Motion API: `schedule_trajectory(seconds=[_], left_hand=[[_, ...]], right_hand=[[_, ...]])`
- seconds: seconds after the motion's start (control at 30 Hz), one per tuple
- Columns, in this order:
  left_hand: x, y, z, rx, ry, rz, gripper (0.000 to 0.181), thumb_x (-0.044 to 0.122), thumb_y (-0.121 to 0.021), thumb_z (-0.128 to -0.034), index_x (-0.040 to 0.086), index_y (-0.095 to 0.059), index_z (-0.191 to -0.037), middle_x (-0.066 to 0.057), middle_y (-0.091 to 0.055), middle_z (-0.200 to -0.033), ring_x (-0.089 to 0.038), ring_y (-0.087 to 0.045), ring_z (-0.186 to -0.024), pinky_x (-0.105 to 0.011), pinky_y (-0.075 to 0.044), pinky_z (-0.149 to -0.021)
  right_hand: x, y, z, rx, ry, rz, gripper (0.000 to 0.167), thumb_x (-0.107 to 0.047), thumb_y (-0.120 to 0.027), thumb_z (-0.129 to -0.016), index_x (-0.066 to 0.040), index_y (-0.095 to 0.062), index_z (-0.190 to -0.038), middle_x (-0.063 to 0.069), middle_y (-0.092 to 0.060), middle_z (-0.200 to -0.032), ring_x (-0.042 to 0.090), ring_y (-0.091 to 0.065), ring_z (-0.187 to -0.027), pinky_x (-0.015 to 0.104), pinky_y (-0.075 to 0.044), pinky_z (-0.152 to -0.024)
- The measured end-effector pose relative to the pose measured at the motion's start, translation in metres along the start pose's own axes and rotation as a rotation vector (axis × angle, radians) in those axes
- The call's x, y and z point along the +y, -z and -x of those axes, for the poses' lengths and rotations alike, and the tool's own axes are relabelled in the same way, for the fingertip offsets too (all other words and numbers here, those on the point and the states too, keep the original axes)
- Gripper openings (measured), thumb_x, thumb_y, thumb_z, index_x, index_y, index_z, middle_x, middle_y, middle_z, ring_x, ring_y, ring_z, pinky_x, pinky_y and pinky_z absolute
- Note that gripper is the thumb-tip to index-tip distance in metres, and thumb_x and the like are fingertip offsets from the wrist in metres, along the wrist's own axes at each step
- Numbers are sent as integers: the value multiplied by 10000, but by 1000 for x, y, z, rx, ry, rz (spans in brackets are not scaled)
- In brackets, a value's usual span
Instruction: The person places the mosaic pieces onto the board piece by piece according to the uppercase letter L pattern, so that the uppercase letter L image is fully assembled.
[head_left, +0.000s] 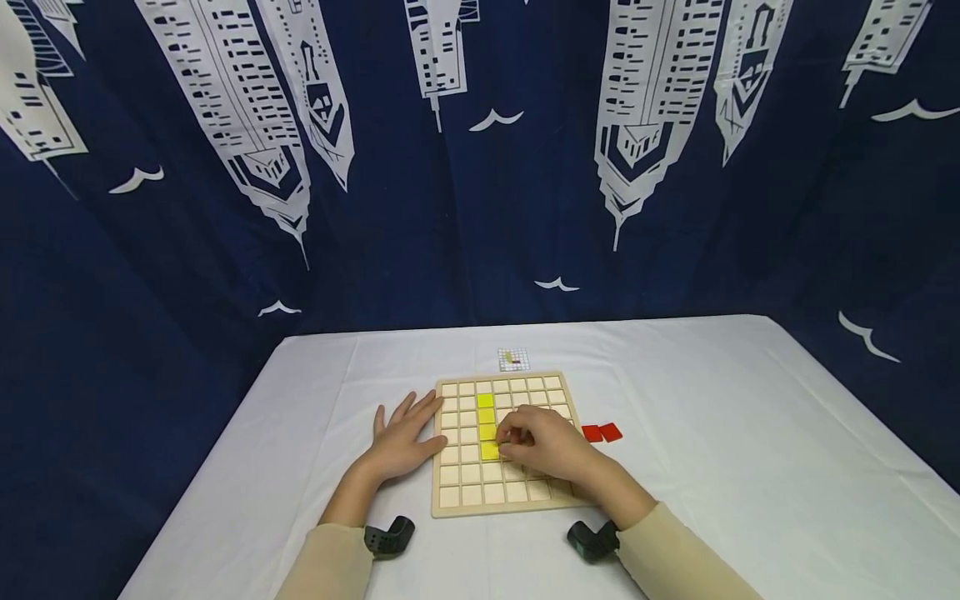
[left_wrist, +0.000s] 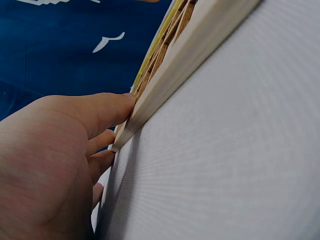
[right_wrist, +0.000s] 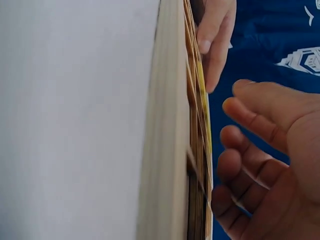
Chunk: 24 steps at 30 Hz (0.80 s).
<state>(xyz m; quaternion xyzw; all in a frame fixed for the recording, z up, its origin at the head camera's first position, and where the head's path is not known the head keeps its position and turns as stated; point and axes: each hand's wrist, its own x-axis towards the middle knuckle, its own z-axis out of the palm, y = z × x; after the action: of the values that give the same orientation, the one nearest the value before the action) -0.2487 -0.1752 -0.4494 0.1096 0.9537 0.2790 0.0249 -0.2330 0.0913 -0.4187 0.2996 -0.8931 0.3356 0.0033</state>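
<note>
The fingers of the right hand [head_left: 551, 446] bend in toward one another, thumb and forefinger drawn narrow at the right edge of the lowest of four flat, square yellow tiles [head_left: 486, 415]. Whether they pinch that tile or merely touch beside it, I cannot tell; the right wrist view shows no tile between them. Knuckles are uppermost, and the forearm slants in from four o'clock, its beige cloth sleeve [head_left: 682, 554] ending short of the wrist.

The four tiles form one upright line in the third column of the square, pale wooden grid board [head_left: 510, 510]. The left hand [head_left: 403, 443] lies at the board's nine o'clock, fingers spread wide, thumb and fingertips against the edge, gripping no tile; it seems to steady the board. Its forearm enters from eight o'clock.

The step in hand looks like seating or straightening the lowest yellow tile. Next, the move probably calls for letting go and reaching to the two flat, square red tiles [head_left: 592, 433], lying at three o'clock just beyond the board. At twelve o'clock, a small white gridded card [head_left: 513, 359] bears yellow and red marks, perhaps the pattern being copied.
</note>
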Motion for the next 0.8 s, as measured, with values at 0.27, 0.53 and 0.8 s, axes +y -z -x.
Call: schedule_trajectory(seconds=[0.27, 0.53, 0.8], left_hand=[[0, 2, 2, 6, -1, 2, 685, 335, -630, -937, 165, -380, -1552, -39, -280, -1662, -333, -92, -1572, -663, 133, -1195], [-2, 1, 2, 9, -5, 1, 682, 345, -628, -940, 173, -381, -1552, -28, -279, -1662, -329, -95, -1573, -657, 134, -1197], [-1, 1, 1, 8, -14, -5, 680, 349, -622, -944, 170, -379, -1553, -26, -277, -1663, -338, -99, -1571, -660, 132, -1196]], right_hand=[[10, 15, 8, 57, 13, -66, 56, -161, -734, -903, -177, -725, -955, -87, -581, -823, 47, -502, -705, 185, -462, -641], [24, 30, 20, 144, -30, -50, 108, -135, -740, -892, -129, -724, -998, -55, -614, -887, 70, -486, -713, 194, -444, -621], [47, 49, 29, 224, -95, -26, 147, -107, -751, -880, -142, -726, -1021, -23, -654, -946, 91, -534, -755, 206, -475, -602]])
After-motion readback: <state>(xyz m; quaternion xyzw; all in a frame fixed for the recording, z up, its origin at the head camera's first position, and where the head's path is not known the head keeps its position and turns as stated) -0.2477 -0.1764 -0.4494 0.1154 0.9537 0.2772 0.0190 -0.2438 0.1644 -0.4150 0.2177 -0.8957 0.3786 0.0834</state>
